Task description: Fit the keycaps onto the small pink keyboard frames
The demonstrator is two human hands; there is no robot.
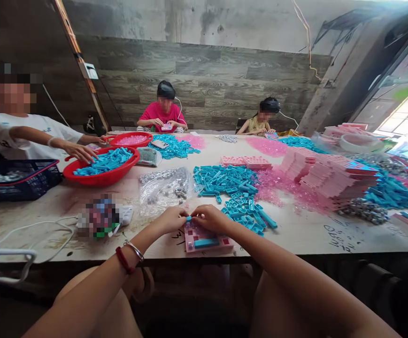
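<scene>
A square pink plastic tray (190, 246) with cut-out compartments lies on the table edge in front of me. A long blue plastic bar (205, 243) rests in its near side. At the tray's far left corner, a small blue plastic piece (188, 218) sits between my fingertips. My left hand (170, 219) closes on it from the left, wearing a bangle and a red band at the wrist. My right hand (210, 218) arches over the tray, its fingers curled against the same piece; the palm hides part of the tray.
Loose blue pieces (225, 180) lie just beyond, beside pink clear bits (272, 188) and stacked pink trays (330, 178). A clear bag (163, 188) stands left of them. A co-worker's hand (84, 154) reaches into a red basin (119, 174); two other people sit opposite.
</scene>
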